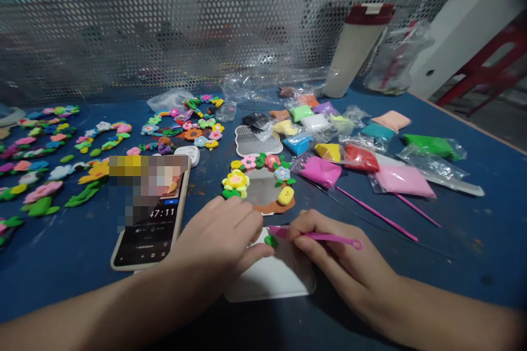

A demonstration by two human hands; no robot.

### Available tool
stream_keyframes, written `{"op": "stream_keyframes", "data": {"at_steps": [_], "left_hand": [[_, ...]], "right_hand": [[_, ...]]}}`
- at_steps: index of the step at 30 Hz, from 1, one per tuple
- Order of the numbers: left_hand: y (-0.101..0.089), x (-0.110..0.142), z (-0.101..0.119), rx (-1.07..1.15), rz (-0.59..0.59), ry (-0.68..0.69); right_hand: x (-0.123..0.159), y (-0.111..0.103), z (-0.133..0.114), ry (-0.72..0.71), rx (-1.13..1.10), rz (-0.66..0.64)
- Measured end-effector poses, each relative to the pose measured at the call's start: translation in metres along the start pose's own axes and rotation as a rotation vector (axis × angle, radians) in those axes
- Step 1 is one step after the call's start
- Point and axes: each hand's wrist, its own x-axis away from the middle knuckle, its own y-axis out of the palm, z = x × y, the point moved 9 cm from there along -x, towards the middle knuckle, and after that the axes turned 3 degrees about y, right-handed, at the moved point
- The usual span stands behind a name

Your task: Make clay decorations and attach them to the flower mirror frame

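Note:
My right hand (333, 247) is closed around a pink plastic clay tool (329, 237) with a ring at its end. Its flat tip points left, just above a small green clay piece (270, 241) on a white board (272, 277). Over the board's left side is my left hand (222, 236), fingers bent and thumb apart from them. The thumb tip is at the green piece's lower edge; the other fingertips are hidden. Just beyond the board lies a mirror (263, 189) framed with clay flowers, leaves and a yellow smiling piece (286, 195).
A phone (152, 230) showing a timer lies left of my hands. Several clay-decorated frames (102, 134) cover the left. Bagged coloured clay (319, 170) and pink sticks (376, 213) lie right. A tumbler (358, 49) stands before the perforated metal panel (185, 27).

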Motion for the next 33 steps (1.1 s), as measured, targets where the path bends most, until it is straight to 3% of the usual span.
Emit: {"op": "stream_keyframes", "data": {"at_steps": [10, 33], "left_hand": [[-0.0038, -0.0019, 0.0012, 0.024, 0.052, 0.033], [0.0000, -0.0018, -0.0043, 0.101, 0.037, -0.011]], "right_hand": [[0.0045, 0.0070, 0.0011, 0.039, -0.073, -0.084], [0.0011, 0.0057, -0.0035, 0.045, -0.068, -0.100]]}}
